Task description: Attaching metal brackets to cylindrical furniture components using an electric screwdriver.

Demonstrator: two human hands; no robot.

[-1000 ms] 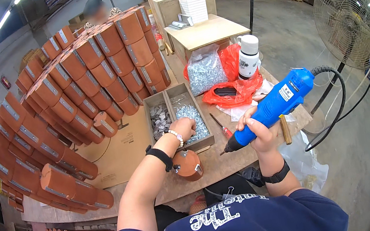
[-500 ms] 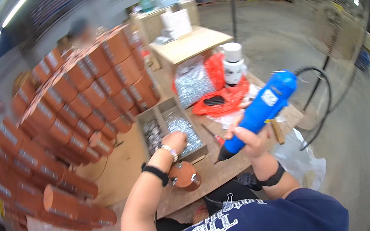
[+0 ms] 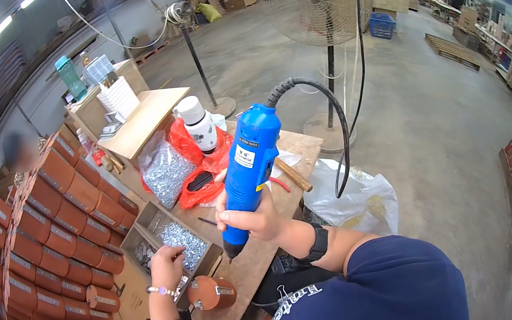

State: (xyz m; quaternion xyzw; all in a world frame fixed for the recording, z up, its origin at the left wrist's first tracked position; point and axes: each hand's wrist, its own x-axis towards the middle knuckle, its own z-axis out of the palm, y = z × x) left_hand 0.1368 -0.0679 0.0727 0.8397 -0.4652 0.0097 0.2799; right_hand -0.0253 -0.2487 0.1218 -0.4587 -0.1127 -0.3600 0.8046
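Note:
My right hand (image 3: 255,219) is wrapped round a blue electric screwdriver (image 3: 247,165), its black tip angled down over the table and its black cable looping off to the right. My left hand (image 3: 167,268) is over a grey tray (image 3: 210,261) with compartments, at the edge of a heap of small silver screws (image 3: 181,240). Its fingers are curled together, and whatever they pinch is too small to make out. Just below the tray stands a reddish-brown round box (image 3: 205,294) with a metal fitting on its side. Small metal parts (image 3: 143,253) fill the other compartment.
Stacked reddish-brown boxes (image 3: 57,238) rise along the left. Beyond the tray are a bag of screws (image 3: 165,171), a red plastic bag (image 3: 191,197), a white bottle (image 3: 199,129) and a hammer (image 3: 294,175). A standing fan (image 3: 314,0) is farther back.
The view has swung to the right, showing more floor and the fan. The screwdriver is now more upright in my right hand. My left hand remains at the screw tray.

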